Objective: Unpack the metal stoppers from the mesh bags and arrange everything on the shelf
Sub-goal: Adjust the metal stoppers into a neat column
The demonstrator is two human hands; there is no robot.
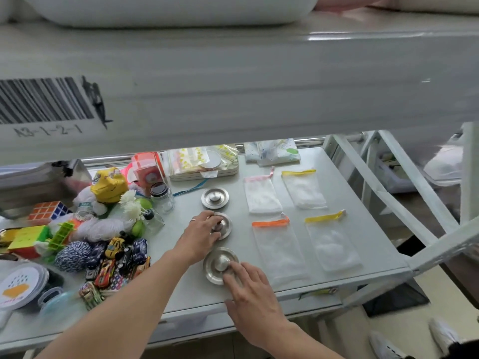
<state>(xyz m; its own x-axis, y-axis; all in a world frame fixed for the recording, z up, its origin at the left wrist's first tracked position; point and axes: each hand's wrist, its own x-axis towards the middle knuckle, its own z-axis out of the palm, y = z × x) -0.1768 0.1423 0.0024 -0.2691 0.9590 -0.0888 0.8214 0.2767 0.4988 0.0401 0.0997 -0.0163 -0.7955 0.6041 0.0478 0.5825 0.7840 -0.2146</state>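
Observation:
Three round metal stoppers lie in a column on the grey shelf [350,203]. The far stopper [215,198] sits alone. My left hand [201,235] grips the knob of the middle stopper [225,225]. My right hand [252,294] rests its fingertips on the near stopper [216,265], fingers spread. To the right, flat mesh bags lie in two rows: a pink-trimmed bag [261,194], a yellow-trimmed bag [303,189], an orange-trimmed bag [278,248] and another yellow-trimmed bag [331,243].
A heap of toys crowds the left: puzzle cubes [48,209], toy cars [116,263], a yarn ball [72,255], a glass jar [162,196]. Packets on a tray [202,161] stand at the back. An upper shelf beam [233,86] hangs overhead. The frame's struts [388,193] rise on the right.

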